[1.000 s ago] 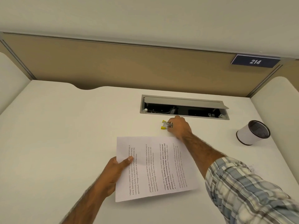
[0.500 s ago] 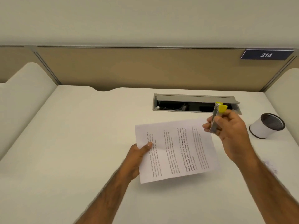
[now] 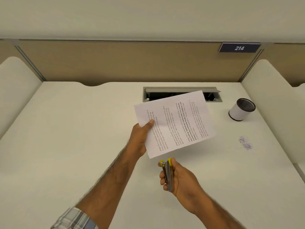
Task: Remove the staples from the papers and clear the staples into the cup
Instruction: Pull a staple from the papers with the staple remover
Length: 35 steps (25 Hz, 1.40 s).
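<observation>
My left hand (image 3: 140, 138) grips the printed papers (image 3: 175, 123) by their left edge and holds them lifted above the white desk (image 3: 66, 146), tilted up toward the back. My right hand (image 3: 179, 180) is closed around a metal staple remover with yellow tips (image 3: 166, 172), jaws pointing up just below the papers' near corner, not touching them. A white cup with a dark mesh inside (image 3: 241, 109) stands at the right. A small pile of loose staples (image 3: 245, 142) lies on the desk in front of the cup. No staple in the papers is discernible.
A grey cable hatch (image 3: 181, 90) is set into the desk behind the papers, its lid ajar. A tan partition (image 3: 115, 63) with a "214" sign (image 3: 239, 47) closes the back. White side panels stand left and right.
My right hand picked the staple remover up from beside the hatch and brought it down below the papers' near corner. My left hand lifted and tilted the papers.
</observation>
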Each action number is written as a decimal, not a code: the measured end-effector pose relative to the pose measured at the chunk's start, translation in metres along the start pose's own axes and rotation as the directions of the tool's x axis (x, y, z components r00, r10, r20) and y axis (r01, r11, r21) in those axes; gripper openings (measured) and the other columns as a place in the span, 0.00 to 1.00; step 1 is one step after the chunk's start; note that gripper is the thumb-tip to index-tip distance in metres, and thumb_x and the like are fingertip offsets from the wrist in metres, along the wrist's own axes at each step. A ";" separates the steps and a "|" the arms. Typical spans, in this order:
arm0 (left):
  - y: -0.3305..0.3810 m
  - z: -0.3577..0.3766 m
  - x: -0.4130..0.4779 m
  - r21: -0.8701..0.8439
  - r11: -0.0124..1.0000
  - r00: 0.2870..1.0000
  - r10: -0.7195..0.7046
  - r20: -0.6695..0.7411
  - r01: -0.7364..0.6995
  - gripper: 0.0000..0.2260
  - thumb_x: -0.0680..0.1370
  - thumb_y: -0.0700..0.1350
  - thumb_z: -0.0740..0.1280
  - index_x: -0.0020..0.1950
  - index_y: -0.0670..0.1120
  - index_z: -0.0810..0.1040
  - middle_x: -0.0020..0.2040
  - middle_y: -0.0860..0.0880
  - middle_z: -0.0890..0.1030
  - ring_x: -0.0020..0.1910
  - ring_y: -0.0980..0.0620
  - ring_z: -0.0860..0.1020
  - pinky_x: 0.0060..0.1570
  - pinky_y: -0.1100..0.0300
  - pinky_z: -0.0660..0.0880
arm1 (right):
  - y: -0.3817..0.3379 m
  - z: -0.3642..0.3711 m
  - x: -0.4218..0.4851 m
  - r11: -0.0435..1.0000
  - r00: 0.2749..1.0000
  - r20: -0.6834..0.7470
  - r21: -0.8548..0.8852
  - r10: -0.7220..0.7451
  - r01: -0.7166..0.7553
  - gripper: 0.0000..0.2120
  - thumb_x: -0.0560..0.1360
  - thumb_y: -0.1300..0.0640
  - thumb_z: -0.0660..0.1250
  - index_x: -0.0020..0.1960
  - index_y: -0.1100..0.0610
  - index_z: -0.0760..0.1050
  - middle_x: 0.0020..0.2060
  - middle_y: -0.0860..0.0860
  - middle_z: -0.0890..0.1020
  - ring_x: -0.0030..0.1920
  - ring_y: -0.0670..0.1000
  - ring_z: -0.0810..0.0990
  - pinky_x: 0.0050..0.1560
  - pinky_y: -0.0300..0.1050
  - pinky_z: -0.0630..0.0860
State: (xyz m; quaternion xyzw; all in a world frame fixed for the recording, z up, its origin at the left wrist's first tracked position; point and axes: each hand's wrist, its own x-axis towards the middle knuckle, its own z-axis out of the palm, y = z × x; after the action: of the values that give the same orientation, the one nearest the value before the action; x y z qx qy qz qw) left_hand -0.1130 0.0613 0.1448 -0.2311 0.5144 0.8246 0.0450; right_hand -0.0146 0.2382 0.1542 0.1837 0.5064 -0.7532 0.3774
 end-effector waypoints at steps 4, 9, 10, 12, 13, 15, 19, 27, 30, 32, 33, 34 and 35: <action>0.001 0.003 -0.009 -0.014 1.000 1.000 0.020 -0.012 -0.020 0.12 0.83 0.42 0.69 0.67 0.47 0.80 0.55 0.44 0.88 0.53 0.41 0.86 0.51 0.46 0.84 | -0.002 0.012 -0.002 0.998 0.998 -0.008 0.032 -0.057 0.057 0.24 0.82 0.44 0.57 0.61 0.63 0.79 0.44 0.60 0.81 0.42 0.54 0.79 0.43 0.48 0.75; 0.001 -0.002 -0.016 -0.008 0.999 0.998 0.054 -0.032 -0.054 0.13 0.83 0.43 0.69 0.68 0.46 0.80 0.55 0.44 0.88 0.54 0.40 0.86 0.53 0.46 0.83 | -0.003 0.023 -0.003 0.995 0.995 -0.006 0.027 -0.095 0.095 0.23 0.81 0.44 0.60 0.62 0.64 0.77 0.45 0.61 0.81 0.42 0.55 0.79 0.41 0.48 0.74; 0.001 -0.003 -0.017 -0.009 0.998 0.998 0.059 -0.032 -0.060 0.13 0.83 0.43 0.69 0.68 0.46 0.80 0.56 0.44 0.88 0.54 0.40 0.86 0.53 0.45 0.83 | -0.002 0.025 -0.003 0.995 0.995 -0.006 0.030 -0.100 0.100 0.24 0.81 0.44 0.61 0.62 0.64 0.76 0.45 0.61 0.81 0.42 0.55 0.79 0.40 0.48 0.74; 0.001 -0.004 -0.019 -0.008 0.997 0.997 0.070 -0.038 -0.070 0.14 0.83 0.44 0.69 0.68 0.46 0.79 0.55 0.44 0.88 0.54 0.40 0.86 0.54 0.44 0.83 | -0.001 0.028 -0.004 0.994 0.994 -0.001 0.027 -0.106 0.106 0.24 0.81 0.45 0.61 0.63 0.64 0.76 0.45 0.61 0.81 0.42 0.55 0.79 0.40 0.47 0.74; 0.001 -0.005 -0.019 -0.007 0.997 0.996 0.074 -0.041 -0.074 0.14 0.83 0.44 0.69 0.68 0.46 0.79 0.55 0.44 0.88 0.53 0.41 0.86 0.54 0.45 0.83 | -0.001 0.030 -0.004 0.994 0.994 -0.002 0.021 -0.109 0.109 0.23 0.81 0.45 0.61 0.63 0.63 0.76 0.45 0.61 0.81 0.42 0.55 0.79 0.40 0.47 0.74; 0.000 -0.005 -0.020 -0.010 0.997 0.996 0.077 -0.040 -0.078 0.14 0.82 0.43 0.69 0.68 0.46 0.79 0.54 0.45 0.88 0.51 0.43 0.87 0.52 0.46 0.83 | 0.000 0.033 -0.005 0.993 0.993 -0.012 0.014 -0.117 0.117 0.23 0.80 0.45 0.62 0.63 0.63 0.75 0.45 0.61 0.82 0.42 0.55 0.80 0.39 0.47 0.75; -0.002 -0.004 -0.024 -0.022 0.997 0.997 0.079 -0.024 -0.079 0.12 0.82 0.43 0.69 0.66 0.46 0.80 0.53 0.45 0.88 0.50 0.44 0.87 0.48 0.49 0.84 | -0.001 0.038 -0.005 0.991 0.993 -0.022 0.059 -0.119 0.120 0.25 0.75 0.44 0.66 0.62 0.62 0.76 0.45 0.62 0.82 0.41 0.55 0.80 0.39 0.47 0.74; -0.006 0.000 -0.031 -0.015 0.998 0.998 0.066 -0.016 -0.066 0.14 0.82 0.44 0.70 0.67 0.46 0.79 0.52 0.45 0.89 0.45 0.46 0.88 0.42 0.53 0.84 | 0.003 0.041 -0.003 0.989 0.990 -0.021 0.042 -0.138 0.139 0.23 0.77 0.48 0.69 0.63 0.64 0.75 0.46 0.61 0.83 0.42 0.55 0.81 0.38 0.45 0.78; -0.006 0.000 -0.033 -0.028 0.997 0.998 0.066 -0.005 -0.066 0.13 0.82 0.43 0.70 0.66 0.45 0.79 0.51 0.46 0.89 0.45 0.47 0.88 0.40 0.55 0.84 | 0.004 0.042 -0.003 0.988 0.988 -0.034 0.048 -0.147 0.149 0.22 0.76 0.48 0.69 0.63 0.62 0.75 0.45 0.60 0.83 0.40 0.54 0.81 0.37 0.44 0.77; -0.006 0.000 -0.035 -0.033 0.998 0.998 0.061 0.006 -0.061 0.12 0.82 0.43 0.70 0.65 0.45 0.80 0.51 0.45 0.89 0.45 0.47 0.88 0.40 0.55 0.84 | 0.005 0.043 -0.004 0.986 0.987 -0.046 0.057 -0.154 0.157 0.22 0.75 0.48 0.70 0.62 0.61 0.76 0.44 0.60 0.83 0.40 0.53 0.80 0.37 0.44 0.77; -0.005 0.001 -0.035 -0.037 0.997 0.998 0.062 0.018 -0.062 0.11 0.82 0.43 0.70 0.64 0.45 0.80 0.51 0.44 0.89 0.45 0.47 0.88 0.41 0.55 0.84 | 0.006 0.043 -0.004 0.985 0.986 -0.050 0.065 -0.156 0.160 0.22 0.74 0.48 0.70 0.62 0.61 0.76 0.44 0.60 0.83 0.40 0.54 0.80 0.37 0.45 0.76; -0.005 0.001 -0.036 -0.040 0.997 0.998 0.063 0.028 -0.062 0.11 0.82 0.42 0.70 0.64 0.45 0.81 0.52 0.44 0.88 0.46 0.46 0.87 0.42 0.54 0.84 | 0.006 0.043 -0.004 0.984 0.986 -0.055 0.073 -0.159 0.163 0.22 0.74 0.48 0.70 0.62 0.60 0.76 0.44 0.60 0.83 0.40 0.54 0.80 0.38 0.45 0.76; -0.006 0.001 -0.036 -0.042 0.997 0.997 0.063 0.035 -0.062 0.10 0.82 0.42 0.69 0.64 0.45 0.81 0.52 0.44 0.88 0.47 0.46 0.87 0.43 0.54 0.84 | 0.007 0.043 -0.005 0.983 0.985 -0.062 0.077 -0.162 0.166 0.22 0.73 0.48 0.71 0.62 0.60 0.77 0.44 0.60 0.83 0.41 0.54 0.80 0.38 0.45 0.76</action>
State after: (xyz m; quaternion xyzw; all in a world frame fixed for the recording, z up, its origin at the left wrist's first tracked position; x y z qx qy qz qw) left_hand -0.0793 0.0711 0.1560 -0.2006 0.5036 0.8400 0.0239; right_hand -0.0021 0.1999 0.1710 0.1773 0.4989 -0.7965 0.2922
